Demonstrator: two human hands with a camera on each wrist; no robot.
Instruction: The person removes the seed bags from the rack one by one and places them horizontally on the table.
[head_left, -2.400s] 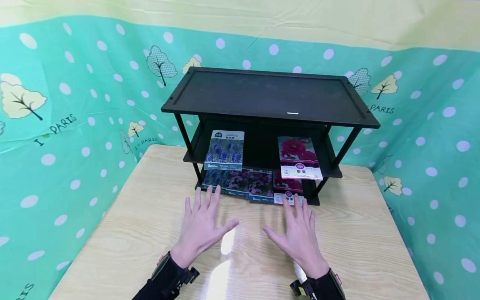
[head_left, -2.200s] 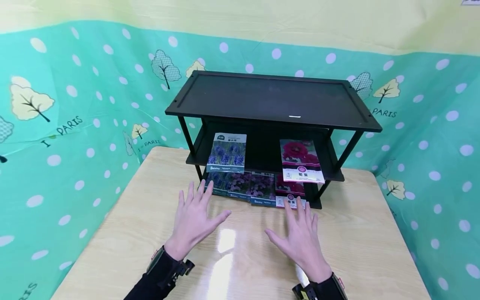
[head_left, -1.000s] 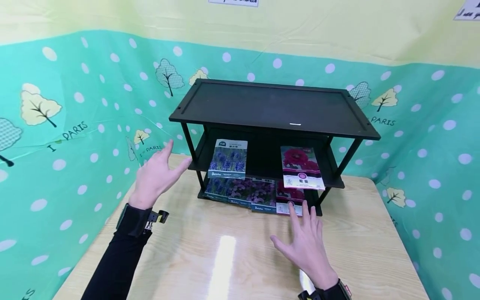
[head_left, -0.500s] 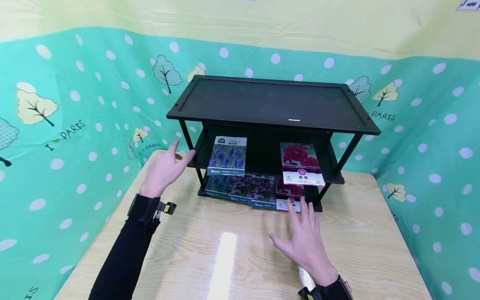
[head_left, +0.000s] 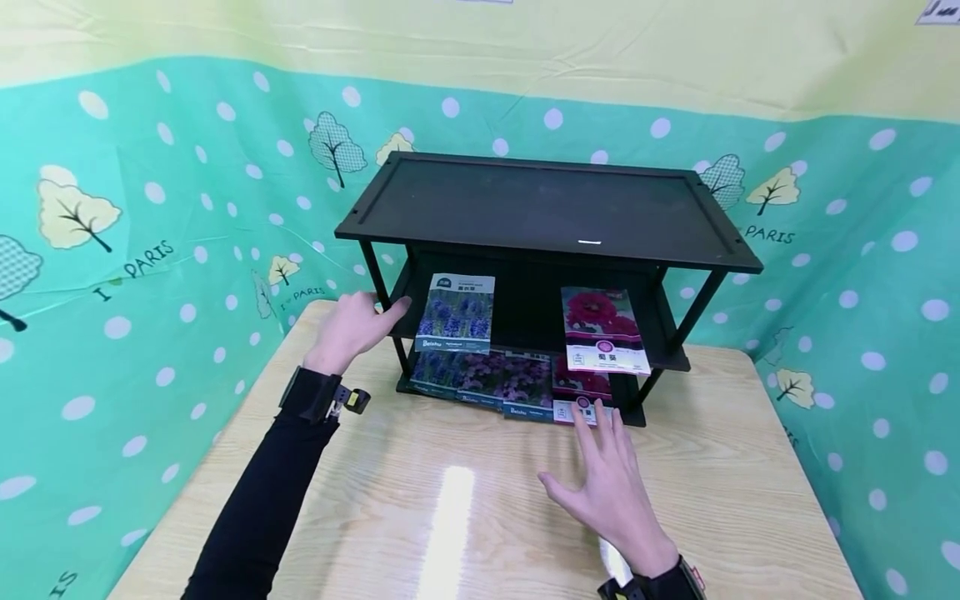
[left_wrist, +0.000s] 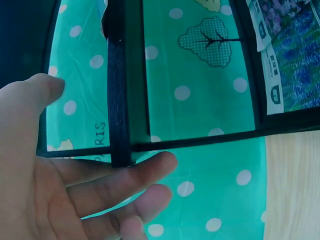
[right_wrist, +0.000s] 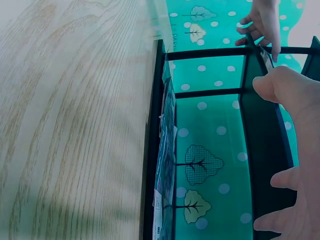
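Observation:
A black three-tier rack (head_left: 540, 204) stands on the table, holding flower seed packets. My left hand (head_left: 352, 329) is at the rack's left end by the middle shelf (head_left: 525, 321). In the left wrist view, a black shelf edge (left_wrist: 118, 85) lies between its spread thumb and extended fingers (left_wrist: 150, 167). Just right of it sits a blue-flower seed packet (head_left: 454, 315); a magenta-flower seed packet (head_left: 603, 329) sits farther right on the same shelf. My right hand (head_left: 611, 492) holds nothing, fingers spread, fingertips overlapping the lower magenta packet (head_left: 581, 387) in the head view.
On the bottom shelf, a blue-flower packet (head_left: 435, 371) and purple-flower packets (head_left: 527, 383) overlap in a row. A small white strip (head_left: 589, 242) marks the rack's top. A green dotted curtain (head_left: 150, 333) surrounds the wooden table (head_left: 390, 500) behind and at both sides.
My left hand has left its place in front of the rack, swung out left, then come in to the middle shelf's left end. My right hand stays nearly in place.

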